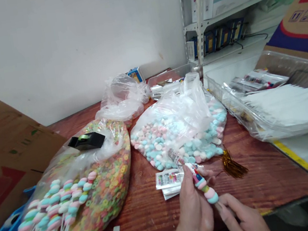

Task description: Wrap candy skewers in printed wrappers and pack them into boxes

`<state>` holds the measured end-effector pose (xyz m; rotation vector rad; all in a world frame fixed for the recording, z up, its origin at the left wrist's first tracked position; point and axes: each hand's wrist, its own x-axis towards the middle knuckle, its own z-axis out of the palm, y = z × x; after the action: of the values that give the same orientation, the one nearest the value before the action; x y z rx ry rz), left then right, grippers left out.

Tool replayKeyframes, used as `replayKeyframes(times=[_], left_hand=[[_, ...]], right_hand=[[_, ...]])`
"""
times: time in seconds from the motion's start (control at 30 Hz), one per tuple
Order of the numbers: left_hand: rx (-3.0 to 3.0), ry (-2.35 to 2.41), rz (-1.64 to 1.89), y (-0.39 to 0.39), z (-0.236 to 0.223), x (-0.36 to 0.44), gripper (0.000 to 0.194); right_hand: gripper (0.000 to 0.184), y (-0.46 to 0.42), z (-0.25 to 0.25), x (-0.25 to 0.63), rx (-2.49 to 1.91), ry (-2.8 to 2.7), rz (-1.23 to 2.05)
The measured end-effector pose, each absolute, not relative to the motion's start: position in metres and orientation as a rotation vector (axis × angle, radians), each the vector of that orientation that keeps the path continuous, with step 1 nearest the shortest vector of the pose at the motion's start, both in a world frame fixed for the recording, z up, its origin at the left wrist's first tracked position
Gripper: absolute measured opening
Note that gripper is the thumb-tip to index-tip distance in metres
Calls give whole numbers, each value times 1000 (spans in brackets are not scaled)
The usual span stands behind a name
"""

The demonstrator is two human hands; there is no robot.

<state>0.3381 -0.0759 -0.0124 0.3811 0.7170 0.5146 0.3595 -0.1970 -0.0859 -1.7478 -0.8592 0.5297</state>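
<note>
Over the table's front edge I hold a marshmallow skewer [211, 194], strung with pink, blue and yellow-green pieces. My left hand [194, 213] is closed around its upper part, where a small printed clear wrapper [191, 168] covers the top. The fingers of my right hand [241, 216] pinch the lower end, just below the bottom blue piece; the stick itself is mostly hidden. Close behind my left hand lies a stack of printed wrappers [169, 179]. A bundle of gold twist ties [234, 165] rests to the right of my fingers.
A clear bag of marshmallows [158, 142] sits behind my hands. Finished skewers [59, 203] and a black tape dispenser [88, 141] lie on a bag of coloured cereal rings [116, 175]. A plastic tray [248, 128] with white sticks stands right. A cardboard box [6, 153] flanks the left.
</note>
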Motion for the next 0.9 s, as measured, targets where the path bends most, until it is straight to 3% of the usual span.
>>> replayKeyframes(times=[0.17, 0.23, 0.33, 0.53, 0.77, 0.9], left_hand=[[360, 570, 419, -62, -20, 335, 20], [357, 506, 421, -54, -23, 334, 22], [318, 502, 417, -47, -26, 334, 11], [317, 585, 428, -56, -17, 338, 31], [423, 777, 550, -75, -16, 342, 26], [458, 653, 437, -71, -19, 337, 22]], right_hand=[[47, -188, -82, 359, -1232, -399, 1025], [49, -186, -81, 360, -1093, -275, 1128], [48, -185, -77, 362, -1033, -189, 1177], [52, -190, -75, 364, -1219, -304, 1158], [21, -201, -94, 364, -1819, -1031, 366], [34, -198, -94, 364, -1561, -648, 800]])
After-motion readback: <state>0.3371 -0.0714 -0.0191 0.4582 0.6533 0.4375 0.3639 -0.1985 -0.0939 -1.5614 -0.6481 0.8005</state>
